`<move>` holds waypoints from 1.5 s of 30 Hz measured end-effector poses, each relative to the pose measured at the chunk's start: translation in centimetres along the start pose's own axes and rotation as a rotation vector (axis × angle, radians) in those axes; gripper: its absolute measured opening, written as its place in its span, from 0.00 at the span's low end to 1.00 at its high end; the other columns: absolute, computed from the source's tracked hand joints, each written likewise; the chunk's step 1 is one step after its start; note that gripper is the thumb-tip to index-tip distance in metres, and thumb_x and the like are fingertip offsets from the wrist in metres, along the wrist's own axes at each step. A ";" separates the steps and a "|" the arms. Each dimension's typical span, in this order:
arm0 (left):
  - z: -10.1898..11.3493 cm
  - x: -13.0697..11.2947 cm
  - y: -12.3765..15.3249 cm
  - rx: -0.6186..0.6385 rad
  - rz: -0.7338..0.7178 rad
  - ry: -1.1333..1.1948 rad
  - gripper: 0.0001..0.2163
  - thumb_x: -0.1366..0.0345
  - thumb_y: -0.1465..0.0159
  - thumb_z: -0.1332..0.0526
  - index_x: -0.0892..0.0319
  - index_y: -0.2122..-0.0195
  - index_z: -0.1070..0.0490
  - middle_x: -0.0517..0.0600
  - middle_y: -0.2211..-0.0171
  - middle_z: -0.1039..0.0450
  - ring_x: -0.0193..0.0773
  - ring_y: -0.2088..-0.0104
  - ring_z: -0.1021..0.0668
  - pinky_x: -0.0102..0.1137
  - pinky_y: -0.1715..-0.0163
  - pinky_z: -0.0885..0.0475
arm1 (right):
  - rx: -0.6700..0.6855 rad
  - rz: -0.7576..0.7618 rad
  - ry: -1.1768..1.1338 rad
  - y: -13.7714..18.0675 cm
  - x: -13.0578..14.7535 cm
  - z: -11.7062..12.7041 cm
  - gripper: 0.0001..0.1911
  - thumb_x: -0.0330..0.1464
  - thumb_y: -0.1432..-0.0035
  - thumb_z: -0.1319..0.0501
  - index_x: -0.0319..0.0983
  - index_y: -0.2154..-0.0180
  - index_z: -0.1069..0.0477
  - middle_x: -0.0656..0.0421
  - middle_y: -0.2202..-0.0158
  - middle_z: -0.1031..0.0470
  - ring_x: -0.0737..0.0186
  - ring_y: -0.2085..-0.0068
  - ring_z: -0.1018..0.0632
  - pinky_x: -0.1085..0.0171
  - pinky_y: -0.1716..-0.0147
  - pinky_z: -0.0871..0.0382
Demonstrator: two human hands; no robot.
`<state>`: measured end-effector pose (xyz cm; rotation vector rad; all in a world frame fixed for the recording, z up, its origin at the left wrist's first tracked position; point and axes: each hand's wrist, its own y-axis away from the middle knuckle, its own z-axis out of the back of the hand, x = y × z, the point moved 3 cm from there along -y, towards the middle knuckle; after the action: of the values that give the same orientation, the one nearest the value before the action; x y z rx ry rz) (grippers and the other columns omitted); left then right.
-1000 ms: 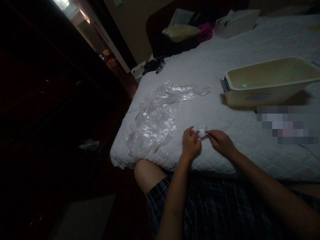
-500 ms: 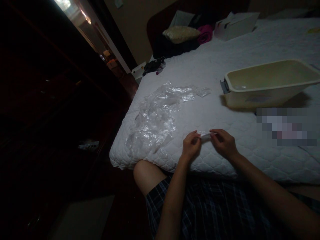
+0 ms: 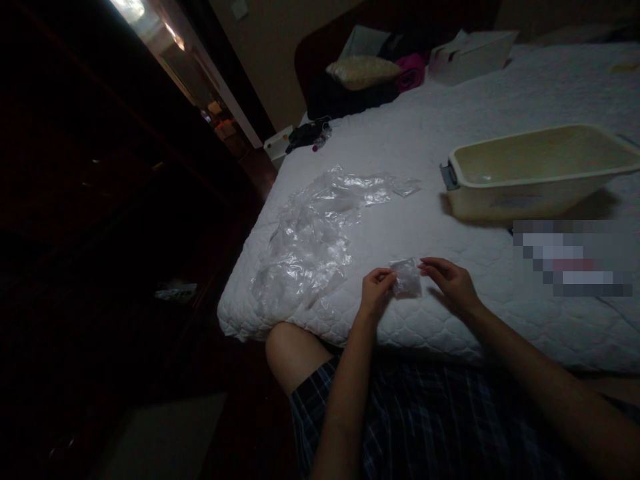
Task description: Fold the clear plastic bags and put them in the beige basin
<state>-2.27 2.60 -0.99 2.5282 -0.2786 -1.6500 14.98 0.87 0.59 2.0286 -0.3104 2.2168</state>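
Observation:
Both hands pinch one small clear plastic bag (image 3: 407,279) just above the white quilted mattress (image 3: 450,167), near its front edge. My left hand (image 3: 376,291) grips the bag's left top corner with thumb and fingers closed. My right hand (image 3: 451,285) grips the right top corner the same way. The bag hangs flat between them. A pile of crumpled clear plastic bags (image 3: 315,233) lies on the mattress to the left of my hands.
A cream plastic tub (image 3: 537,170) stands on the mattress at the right. Pillows, dark and pink clothes (image 3: 370,73) and a white box (image 3: 470,50) sit at the far end. The floor to the left is dark. My bare knee (image 3: 290,350) and checked shorts are below.
The small bag was bunched between my fingertips; now it is spread flat and hangs between both hands, which have drawn slightly apart.

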 end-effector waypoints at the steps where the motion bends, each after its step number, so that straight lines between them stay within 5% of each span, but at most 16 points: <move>1: 0.0 0.0 0.0 0.008 -0.006 -0.015 0.16 0.58 0.57 0.29 0.63 0.73 0.28 0.43 0.81 0.31 0.26 0.80 0.31 0.24 0.76 0.38 | 0.019 -0.029 -0.026 0.0 0.4 -0.1 0.19 0.46 0.53 0.35 0.42 0.62 0.25 0.56 0.65 0.23 0.56 0.63 0.23 0.57 0.64 0.28; 6: 0.2 0.1 -0.2 0.039 -0.009 -0.053 0.14 0.59 0.57 0.29 0.63 0.73 0.26 0.44 0.81 0.31 0.26 0.79 0.32 0.25 0.75 0.39 | 0.130 -0.070 -0.103 -0.7 1.6 -1.2 0.24 0.45 0.60 0.31 0.41 0.60 0.25 0.59 0.70 0.25 0.60 0.66 0.25 0.61 0.66 0.30; 10: 0.2 0.2 -0.2 0.047 0.000 -0.081 0.14 0.59 0.56 0.29 0.62 0.73 0.26 0.44 0.80 0.31 0.27 0.78 0.31 0.25 0.74 0.38 | 0.131 -0.121 -0.091 -1.2 0.5 -1.8 0.21 0.46 0.60 0.30 0.38 0.67 0.24 0.59 0.75 0.27 0.64 0.73 0.28 0.64 0.73 0.34; 20: -0.6 -0.5 0.1 0.118 0.087 -0.100 0.20 0.54 0.57 0.28 0.64 0.68 0.25 0.48 0.77 0.27 0.30 0.77 0.27 0.28 0.71 0.33 | -0.040 -0.171 -0.240 -1.8 -1.5 -1.2 0.22 0.45 0.63 0.29 0.38 0.68 0.26 0.59 0.74 0.26 0.65 0.74 0.28 0.65 0.76 0.34; 30: -0.3 -0.5 0.5 0.010 0.119 -0.059 0.20 0.58 0.61 0.27 0.63 0.69 0.26 0.46 0.78 0.28 0.28 0.78 0.28 0.26 0.72 0.34 | 0.108 -0.216 -0.348 -1.2 -0.8 -1.2 0.24 0.45 0.57 0.32 0.41 0.59 0.27 0.58 0.70 0.24 0.62 0.71 0.23 0.62 0.71 0.28; 40: -0.5 -0.9 1.3 -0.024 0.036 -0.209 0.18 0.58 0.59 0.27 0.63 0.70 0.25 0.50 0.75 0.25 0.33 0.74 0.25 0.28 0.72 0.31 | 0.210 -0.244 -0.163 -1.2 0.1 -0.1 0.22 0.45 0.61 0.30 0.37 0.67 0.26 0.56 0.73 0.24 0.61 0.73 0.25 0.64 0.75 0.32; 45: -1.1 -1.0 1.5 0.002 0.052 -0.151 0.17 0.57 0.55 0.28 0.63 0.70 0.27 0.51 0.76 0.24 0.36 0.74 0.22 0.31 0.68 0.29 | 0.154 -0.144 0.001 -3.1 2.8 3.2 0.18 0.46 0.58 0.32 0.39 0.70 0.24 0.55 0.73 0.23 0.58 0.72 0.24 0.62 0.74 0.31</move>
<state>-1.84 1.30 0.63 2.3789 -0.3565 -1.8240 18.52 3.03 3.88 2.0516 0.0076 2.2151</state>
